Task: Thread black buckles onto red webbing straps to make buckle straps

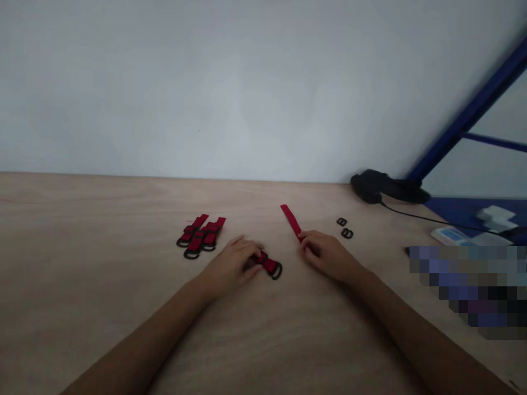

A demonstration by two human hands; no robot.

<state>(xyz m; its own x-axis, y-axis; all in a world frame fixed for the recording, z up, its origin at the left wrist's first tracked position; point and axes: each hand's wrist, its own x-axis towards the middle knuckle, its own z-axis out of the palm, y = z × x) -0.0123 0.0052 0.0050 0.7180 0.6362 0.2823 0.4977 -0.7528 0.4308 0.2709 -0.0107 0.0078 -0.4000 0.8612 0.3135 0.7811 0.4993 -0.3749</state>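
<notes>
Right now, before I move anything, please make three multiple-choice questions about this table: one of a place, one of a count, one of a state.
1. Where are the two small black buckles?
A) Ahead of the right hand, apart from it
B) Touching the far wall
C) Under a hand

2. How many red straps lie in the group beside the left hand?
A) One
B) Five
C) Three

3. What does the left hand do?
A) Rests flat on bare wood
B) Holds a ringed red strap
C) Holds a buckle

1 A: they lie past the fingers.
2 C: three black rings show.
3 B: its fingers close on the strap.
</notes>
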